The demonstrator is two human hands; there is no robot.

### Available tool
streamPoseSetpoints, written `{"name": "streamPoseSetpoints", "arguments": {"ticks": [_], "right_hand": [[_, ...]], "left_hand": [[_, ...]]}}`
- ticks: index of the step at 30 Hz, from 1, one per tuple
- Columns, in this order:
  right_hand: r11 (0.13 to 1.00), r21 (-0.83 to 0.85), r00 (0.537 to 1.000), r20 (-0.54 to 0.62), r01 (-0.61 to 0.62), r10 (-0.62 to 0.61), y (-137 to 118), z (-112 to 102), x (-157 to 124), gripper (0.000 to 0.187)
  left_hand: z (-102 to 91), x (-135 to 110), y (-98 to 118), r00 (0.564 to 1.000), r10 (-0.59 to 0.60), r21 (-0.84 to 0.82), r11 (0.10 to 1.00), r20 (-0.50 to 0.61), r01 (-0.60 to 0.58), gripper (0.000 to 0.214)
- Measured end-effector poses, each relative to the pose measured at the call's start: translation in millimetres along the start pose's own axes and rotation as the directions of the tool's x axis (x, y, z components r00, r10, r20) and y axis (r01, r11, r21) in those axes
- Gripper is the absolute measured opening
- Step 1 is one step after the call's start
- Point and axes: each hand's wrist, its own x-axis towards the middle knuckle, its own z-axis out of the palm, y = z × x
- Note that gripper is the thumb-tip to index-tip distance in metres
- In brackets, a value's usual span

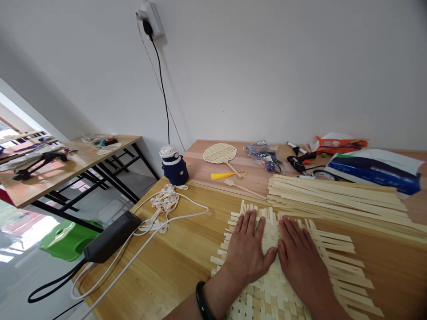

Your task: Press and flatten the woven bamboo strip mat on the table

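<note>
L hand (245, 246) and R hand (302, 255) lie flat on woven bamboo mat (271, 235), fingers (248, 222) spread and open, gripping nothing. Mat sits at front of wooden surface (173, 262). Flat placement appears intended to hold weave strips in position, though pressure can't be confirmed from this view. Unwoven strip ends project at L, R and far edges. Loose bamboo strips (336, 200) stacked just beyond R hand, within reach. Woven fan (219, 153) and glue gun (300, 162) lie further back on adjoining lighter surface.
</note>
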Motion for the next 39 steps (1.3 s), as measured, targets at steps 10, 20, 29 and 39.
{"name": "streamPoseSetpoints", "arguments": {"ticks": [10,20,29,39], "right_hand": [[1.000,0.004,1.000,0.014,-0.013,0.013,0.2,0.9,-1.7,0.047],[1.000,0.007,1.000,0.007,-0.016,0.016,-0.5,-0.6,-0.6,0.047],[1.000,0.008,1.000,0.008,-0.006,0.006,-0.6,-2.0,0.4,0.046],[1.000,0.024,1.000,0.025,-0.019,0.019,0.1,0.5,-2.1,0.046]], "left_hand": [[-0.1,7.6,4.4,0.997,-0.076,-0.053,0.996,0.023,0.077,0.074],[4.9,-0.7,2.3,1.000,-0.002,-0.006,1.000,0.005,0.002,0.075],[2.5,0.4,2.8,1.000,0.005,-0.016,1.000,0.024,-0.005,0.074],[2.8,1.2,2.8,1.000,-0.020,-0.018,1.000,-0.002,0.020,0.074]]}}
